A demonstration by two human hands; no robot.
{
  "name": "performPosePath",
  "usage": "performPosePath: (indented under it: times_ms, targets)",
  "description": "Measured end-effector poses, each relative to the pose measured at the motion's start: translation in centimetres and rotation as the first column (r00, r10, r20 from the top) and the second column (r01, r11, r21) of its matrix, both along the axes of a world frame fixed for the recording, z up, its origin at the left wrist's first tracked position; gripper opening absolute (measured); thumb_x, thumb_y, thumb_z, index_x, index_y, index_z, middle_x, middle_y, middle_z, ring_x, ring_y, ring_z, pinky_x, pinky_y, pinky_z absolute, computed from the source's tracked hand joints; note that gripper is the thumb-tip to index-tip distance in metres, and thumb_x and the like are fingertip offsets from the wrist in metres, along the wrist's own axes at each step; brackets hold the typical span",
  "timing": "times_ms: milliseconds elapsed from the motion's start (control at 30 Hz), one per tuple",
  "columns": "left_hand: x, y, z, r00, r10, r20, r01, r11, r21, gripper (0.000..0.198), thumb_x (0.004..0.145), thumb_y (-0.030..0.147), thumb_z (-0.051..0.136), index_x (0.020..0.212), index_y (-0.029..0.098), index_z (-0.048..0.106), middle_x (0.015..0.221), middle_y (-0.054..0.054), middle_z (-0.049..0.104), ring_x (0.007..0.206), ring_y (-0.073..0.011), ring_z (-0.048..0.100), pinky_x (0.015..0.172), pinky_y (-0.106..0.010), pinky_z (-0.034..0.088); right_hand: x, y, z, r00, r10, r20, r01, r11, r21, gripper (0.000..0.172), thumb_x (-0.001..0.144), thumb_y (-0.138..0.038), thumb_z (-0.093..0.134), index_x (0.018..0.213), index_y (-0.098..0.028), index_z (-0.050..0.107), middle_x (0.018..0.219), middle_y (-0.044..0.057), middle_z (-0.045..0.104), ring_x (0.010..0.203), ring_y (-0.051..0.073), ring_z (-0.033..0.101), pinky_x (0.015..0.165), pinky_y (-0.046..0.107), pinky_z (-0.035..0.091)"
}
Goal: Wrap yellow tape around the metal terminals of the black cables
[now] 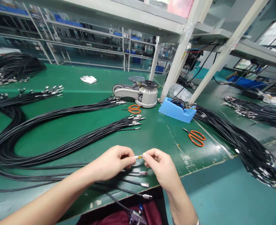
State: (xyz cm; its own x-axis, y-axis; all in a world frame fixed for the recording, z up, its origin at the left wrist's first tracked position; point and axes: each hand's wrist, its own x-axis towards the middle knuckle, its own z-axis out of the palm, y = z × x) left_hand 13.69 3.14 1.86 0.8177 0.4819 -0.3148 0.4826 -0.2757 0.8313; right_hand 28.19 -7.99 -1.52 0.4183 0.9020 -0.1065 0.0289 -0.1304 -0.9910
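Note:
Over the green table's near edge, my left hand (116, 162) pinches a silver cable connector (137, 157) between thumb and fingers. A yellow band shows on the connector between my two hands. The thumb and fingers of my right hand (160, 165) are closed at the connector's other end; whether they also hold a small piece there is hidden. Below my hands, several black cables (133, 182) with silver plug ends lie side by side, some reaching past the table edge. A larger bundle of black cables (81, 147) curves across the table on the left.
Orange-handled scissors (196, 137) lie to the right, and another orange-handled pair (134, 109) farther back. Beyond them stand a grey round tape dispenser (147, 95) and a blue tape holder (177, 110). A white glove (88, 79) rests behind. More cables (236, 134) hang over the right edge.

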Motion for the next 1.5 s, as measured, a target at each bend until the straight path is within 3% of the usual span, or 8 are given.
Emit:
performPosePath:
  times_ms: [133, 433, 733, 900, 967, 1067, 1300, 1500]
  targets:
    - [0.4, -0.5, 0.3, 0.999, -0.037, -0.017, 0.039, 0.99, 0.135, 0.031, 0.082, 0.041, 0.047, 0.072, 0.016, 0.062, 0.065, 0.003, 0.055, 0.064, -0.0139, 0.048, 0.06, -0.023, 0.036, -0.3, -0.2, -0.1, 0.999, -0.006, -0.042, 0.005, 1.0, -0.015, 0.023, 0.077, -0.036, 0.064, 0.069, -0.014, 0.06, 0.06, -0.001, 0.058, 0.059, 0.012, 0.052, 0.06, 0.025, 0.042]
    - [0.5, -0.2, 0.5, 0.994, -0.106, -0.004, 0.106, 0.994, 0.018, 0.029, 0.083, 0.039, 0.044, 0.067, 0.017, 0.056, 0.062, 0.003, 0.055, 0.06, -0.0123, 0.047, 0.059, -0.021, 0.036, -0.4, -0.3, 0.0, 1.0, -0.003, -0.029, 0.003, 1.0, 0.015, 0.022, 0.078, -0.034, 0.063, 0.068, -0.014, 0.059, 0.061, -0.001, 0.058, 0.059, 0.011, 0.052, 0.059, 0.024, 0.042]
    - [0.7, -1.3, -0.6, 0.993, -0.103, -0.063, 0.117, 0.954, 0.278, 0.029, 0.085, 0.032, 0.043, 0.07, 0.017, 0.063, 0.068, 0.0, 0.063, 0.065, -0.0144, 0.054, 0.061, -0.023, 0.038, -0.3, -0.5, -0.5, 0.99, 0.019, 0.14, -0.015, 0.999, -0.03, 0.021, 0.078, -0.031, 0.06, 0.065, -0.016, 0.057, 0.063, 0.0, 0.058, 0.061, 0.013, 0.053, 0.059, 0.024, 0.042]
    - [1.4, 1.7, 0.3, 0.992, -0.114, 0.05, 0.066, 0.823, 0.564, 0.028, 0.09, 0.031, 0.039, 0.091, 0.021, 0.066, 0.09, -0.003, 0.067, 0.084, -0.0166, 0.058, 0.078, -0.025, 0.041, 0.6, -1.6, -0.1, 0.966, 0.159, 0.205, -0.125, 0.978, -0.17, 0.021, 0.08, -0.031, 0.057, 0.066, -0.017, 0.062, 0.063, 0.001, 0.061, 0.062, 0.015, 0.056, 0.06, 0.024, 0.042]
    - [2.5, 3.7, -0.5, 0.999, -0.032, 0.042, -0.011, 0.656, 0.755, 0.027, 0.09, 0.024, 0.039, 0.094, 0.019, 0.064, 0.092, -0.006, 0.064, 0.091, -0.0201, 0.055, 0.085, -0.031, 0.04, 1.2, -2.0, 0.2, 0.917, 0.265, 0.298, -0.204, 0.954, -0.221, 0.029, 0.084, -0.033, 0.053, 0.063, -0.017, 0.065, 0.064, 0.002, 0.064, 0.061, 0.016, 0.058, 0.059, 0.025, 0.042]
    - [4.2, 6.2, -2.3, 0.999, 0.019, 0.029, -0.035, 0.594, 0.804, 0.019, 0.084, 0.015, 0.045, 0.086, 0.014, 0.064, 0.09, -0.012, 0.061, 0.092, -0.0261, 0.052, 0.085, -0.039, 0.04, 2.6, -1.9, 0.6, 0.878, 0.302, 0.371, -0.226, 0.946, -0.233, 0.041, 0.089, -0.039, 0.045, 0.063, -0.017, 0.067, 0.062, 0.004, 0.065, 0.058, 0.015, 0.058, 0.058, 0.026, 0.042]
    - [4.1, 6.5, -3.3, 0.994, 0.028, 0.108, -0.1, 0.643, 0.76, 0.022, 0.086, 0.015, 0.039, 0.078, 0.018, 0.059, 0.079, -0.007, 0.06, 0.081, -0.0218, 0.054, 0.076, -0.034, 0.044, 5.9, 4.7, 1.0, 0.969, 0.149, 0.2, -0.135, 0.988, -0.081, 0.028, 0.083, -0.041, 0.054, 0.089, -0.015, 0.062, 0.068, 0.002, 0.063, 0.058, 0.012, 0.057, 0.055, 0.023, 0.044]
    - [2.1, 4.9, -2.4, 0.949, 0.157, 0.273, -0.292, 0.768, 0.571, 0.022, 0.09, 0.021, 0.035, 0.097, 0.019, 0.056, 0.088, -0.002, 0.066, 0.081, -0.0151, 0.06, 0.075, -0.026, 0.047, 6.0, 11.6, 2.9, 0.915, 0.375, 0.149, -0.375, 0.926, -0.027, 0.022, 0.07, -0.034, 0.069, 0.078, -0.013, 0.067, 0.066, 0.0, 0.064, 0.06, 0.012, 0.058, 0.059, 0.024, 0.046]
